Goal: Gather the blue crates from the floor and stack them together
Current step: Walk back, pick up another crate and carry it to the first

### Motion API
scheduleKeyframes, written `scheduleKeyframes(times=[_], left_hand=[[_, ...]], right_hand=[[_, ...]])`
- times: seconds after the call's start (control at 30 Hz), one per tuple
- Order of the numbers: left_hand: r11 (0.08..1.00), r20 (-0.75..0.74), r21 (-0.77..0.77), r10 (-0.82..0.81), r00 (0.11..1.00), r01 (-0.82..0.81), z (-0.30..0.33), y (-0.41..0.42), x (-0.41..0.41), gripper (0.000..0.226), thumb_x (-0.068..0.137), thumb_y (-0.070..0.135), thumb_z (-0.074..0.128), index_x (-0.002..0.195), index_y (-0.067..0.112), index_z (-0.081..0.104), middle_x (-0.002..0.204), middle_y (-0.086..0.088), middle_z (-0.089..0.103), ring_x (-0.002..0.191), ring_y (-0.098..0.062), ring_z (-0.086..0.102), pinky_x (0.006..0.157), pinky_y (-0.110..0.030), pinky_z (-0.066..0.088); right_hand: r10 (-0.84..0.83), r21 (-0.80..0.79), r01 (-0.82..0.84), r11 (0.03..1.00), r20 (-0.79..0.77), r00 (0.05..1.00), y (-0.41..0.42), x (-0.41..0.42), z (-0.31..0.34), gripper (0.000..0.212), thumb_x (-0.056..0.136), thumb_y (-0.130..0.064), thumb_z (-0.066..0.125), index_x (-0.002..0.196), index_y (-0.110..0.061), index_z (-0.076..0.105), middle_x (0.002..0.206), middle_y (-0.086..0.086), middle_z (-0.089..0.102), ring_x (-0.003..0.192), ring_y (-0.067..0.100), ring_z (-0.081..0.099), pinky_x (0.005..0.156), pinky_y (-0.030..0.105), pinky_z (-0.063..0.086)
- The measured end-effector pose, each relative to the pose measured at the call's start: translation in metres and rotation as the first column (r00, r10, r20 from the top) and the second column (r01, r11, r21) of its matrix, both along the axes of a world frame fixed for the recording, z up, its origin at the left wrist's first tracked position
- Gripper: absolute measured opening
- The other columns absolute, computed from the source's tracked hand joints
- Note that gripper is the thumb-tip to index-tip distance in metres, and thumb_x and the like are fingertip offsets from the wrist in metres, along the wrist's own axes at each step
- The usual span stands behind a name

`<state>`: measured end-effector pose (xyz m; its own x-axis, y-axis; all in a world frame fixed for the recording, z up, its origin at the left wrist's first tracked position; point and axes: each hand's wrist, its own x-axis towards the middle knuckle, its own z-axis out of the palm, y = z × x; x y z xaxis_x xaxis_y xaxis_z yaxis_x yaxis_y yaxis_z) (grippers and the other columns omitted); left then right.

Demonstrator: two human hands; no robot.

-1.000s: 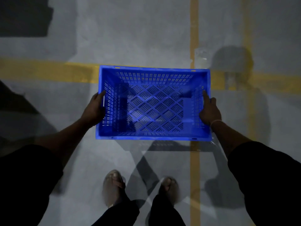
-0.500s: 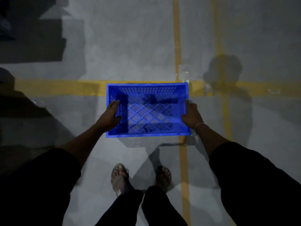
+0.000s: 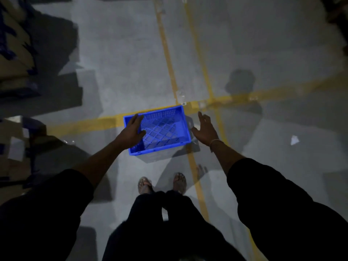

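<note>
One blue slatted crate sits on the grey floor in front of my feet, across a yellow floor line, its open top facing up. My left hand hovers over the crate's left rim with fingers spread and relaxed, holding nothing. My right hand is off the crate, a little to the right of its right wall, fingers straight and spread. Neither hand grips the crate. No other blue crate is visible.
Yellow floor lines cross just behind the crate. Stacked cardboard boxes stand at the far left, with more clutter at the left edge. A white scrap lies on the floor to the right. My sandalled feet stand just behind the crate.
The crate went down from my grip onto the floor. Both hands let go of its side walls and lifted away, and my view rose higher above it.
</note>
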<state>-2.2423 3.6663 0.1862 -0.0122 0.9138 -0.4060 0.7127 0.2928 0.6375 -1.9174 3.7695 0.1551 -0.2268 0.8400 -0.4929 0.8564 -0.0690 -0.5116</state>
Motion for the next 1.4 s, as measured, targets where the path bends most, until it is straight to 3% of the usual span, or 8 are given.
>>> scheduleKeyframes(times=[0.13, 0.3, 0.6, 0.83, 1.0, 1.17, 1.27, 1.4], left_hand=[[0.988, 0.031, 0.091, -0.125, 0.992, 0.122, 0.055, -0.001, 0.030, 0.072, 0.101, 0.019, 0.060, 0.161, 0.012, 0.021, 0.168, -0.012, 0.009, 0.154, -0.016, 0.014, 0.117, -0.026, 0.021], [0.941, 0.049, 0.135, -0.318, 0.947, 0.309, 0.075, 0.025, 0.053, 0.074, 0.101, 0.029, 0.060, 0.162, 0.018, 0.019, 0.169, -0.010, 0.007, 0.149, -0.026, 0.033, 0.118, -0.043, 0.034], [0.732, 0.078, 0.136, -0.680, 0.729, 0.668, 0.090, 0.057, 0.102, 0.073, 0.102, 0.032, 0.058, 0.162, 0.018, 0.018, 0.169, -0.012, 0.011, 0.154, -0.030, 0.021, 0.121, -0.053, 0.027], [0.498, 0.128, 0.083, -0.865, 0.486, 0.863, 0.084, 0.025, 0.176, 0.079, 0.099, 0.045, 0.057, 0.162, 0.020, 0.016, 0.169, -0.009, 0.008, 0.153, -0.033, 0.024, 0.118, -0.058, 0.031], [0.274, 0.142, 0.128, -0.956, 0.256, 0.953, 0.090, -0.028, 0.263, 0.076, 0.100, 0.038, 0.058, 0.162, 0.017, 0.018, 0.169, -0.007, 0.011, 0.153, -0.030, 0.024, 0.120, -0.054, 0.030], [0.066, 0.151, 0.119, -0.987, 0.048, 0.991, 0.099, -0.119, 0.354, 0.072, 0.102, 0.038, 0.057, 0.162, 0.026, 0.019, 0.169, -0.002, 0.008, 0.153, -0.025, 0.024, 0.120, -0.042, 0.033], [-0.013, 0.174, 0.115, -0.984, -0.033, 0.993, 0.107, -0.187, 0.400, 0.071, 0.102, 0.032, 0.057, 0.162, 0.023, 0.020, 0.169, -0.004, 0.008, 0.152, -0.025, 0.028, 0.110, -0.028, 0.035], [-0.156, 0.180, 0.117, -0.968, -0.176, 0.981, 0.108, -0.273, 0.452, 0.073, 0.101, 0.041, 0.057, 0.162, 0.029, 0.017, 0.169, 0.003, 0.008, 0.153, -0.022, 0.025, 0.119, -0.039, 0.033]], right_hand=[[-0.080, 0.093, 0.084, 0.992, -0.050, 0.996, -0.029, 0.024, 0.061, 0.084, 0.093, -0.037, 0.060, 0.159, -0.023, 0.010, 0.164, 0.013, 0.010, 0.148, 0.033, 0.023, 0.117, 0.041, 0.029], [-0.232, 0.170, 0.241, 0.956, -0.071, 0.970, -0.063, 0.053, 0.087, 0.084, 0.093, -0.042, 0.060, 0.159, -0.024, 0.010, 0.164, 0.010, 0.011, 0.150, 0.029, 0.018, 0.117, 0.039, 0.026], [-0.644, 0.184, 0.653, 0.735, -0.114, 0.757, -0.181, 0.083, 0.104, 0.089, 0.089, -0.064, 0.053, 0.158, -0.029, 0.009, 0.164, 0.004, 0.011, 0.148, 0.031, 0.024, 0.117, 0.048, 0.030], [-0.874, 0.232, 0.871, 0.434, -0.128, 0.469, -0.320, 0.095, 0.116, 0.088, 0.089, -0.060, 0.058, 0.158, -0.027, 0.016, 0.162, 0.007, 0.017, 0.148, 0.026, 0.025, 0.118, 0.041, 0.029], [-0.964, 0.231, 0.954, 0.193, -0.135, 0.228, -0.428, 0.110, 0.120, 0.087, 0.089, -0.062, 0.056, 0.158, -0.030, 0.013, 0.163, 0.002, 0.015, 0.149, 0.025, 0.023, 0.117, 0.041, 0.029], [-0.986, 0.233, 0.971, -0.050, -0.167, -0.010, -0.553, 0.123, 0.121, 0.095, 0.082, -0.076, 0.049, 0.158, -0.033, 0.011, 0.164, 0.001, 0.012, 0.149, 0.029, 0.022, 0.117, 0.049, 0.029], [-0.975, 0.237, 0.957, -0.166, -0.188, -0.122, -0.628, 0.126, 0.123, 0.095, 0.082, -0.079, 0.047, 0.158, -0.033, 0.011, 0.164, 0.002, 0.012, 0.149, 0.028, 0.022, 0.117, 0.050, 0.030], [-0.934, 0.232, 0.915, -0.329, -0.224, -0.279, -0.724, 0.131, 0.125, 0.092, 0.085, -0.076, 0.048, 0.158, -0.033, 0.011, 0.164, 0.003, 0.011, 0.150, 0.030, 0.020, 0.117, 0.051, 0.028]])
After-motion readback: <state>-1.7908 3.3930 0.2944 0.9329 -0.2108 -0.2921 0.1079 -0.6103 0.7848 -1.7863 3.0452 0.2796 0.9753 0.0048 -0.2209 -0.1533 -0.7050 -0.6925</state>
